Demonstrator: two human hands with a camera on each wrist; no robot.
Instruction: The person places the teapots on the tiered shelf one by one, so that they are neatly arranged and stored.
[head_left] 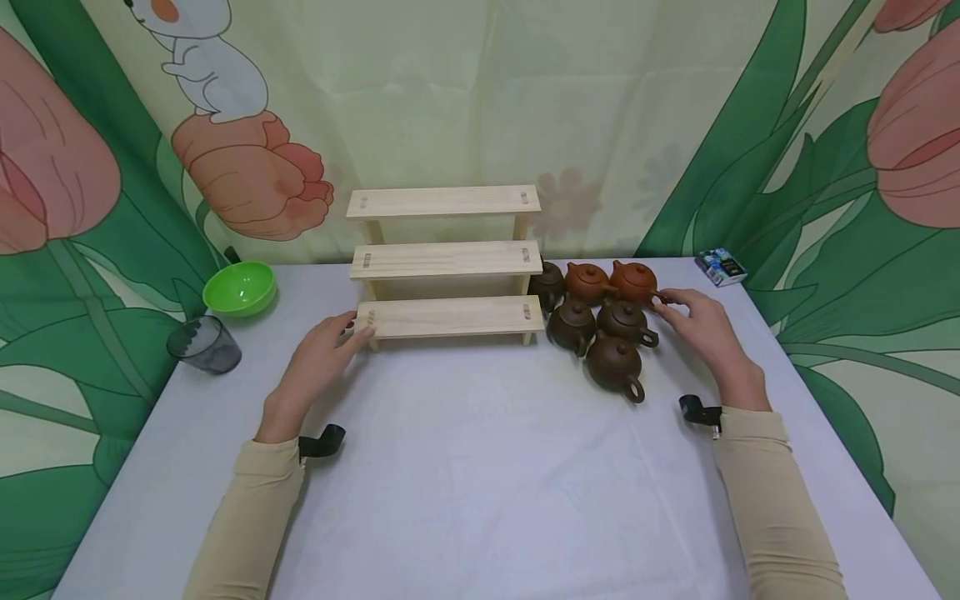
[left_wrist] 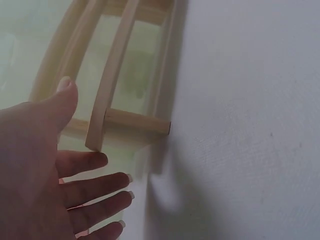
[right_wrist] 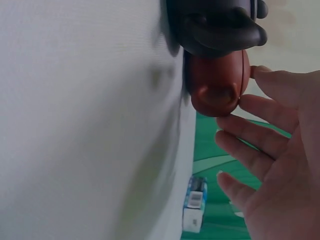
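Note:
A three-tier wooden display stand (head_left: 446,260) stands at the back of the white-covered table. My left hand (head_left: 318,360) is at the left end of its lowest board, the thumb above and the loosely extended fingers beside the edge. In the left wrist view the fingers are not wrapped round the board (left_wrist: 112,75). Right of the stand, several small clay teapots cluster together. My right hand (head_left: 705,329) is at the rear right reddish-brown teapot (head_left: 634,281). In the right wrist view its thumb and index finger reach this teapot (right_wrist: 215,80), the other fingers spread; firm contact is unclear.
Dark brown teapots (head_left: 615,363) sit in front of the reddish ones, and another reddish teapot (head_left: 587,282) stands alongside. A green bowl (head_left: 240,289) and a tilted grey translucent cup (head_left: 205,345) are at the left. A small blue box (head_left: 721,267) lies by the back right corner.

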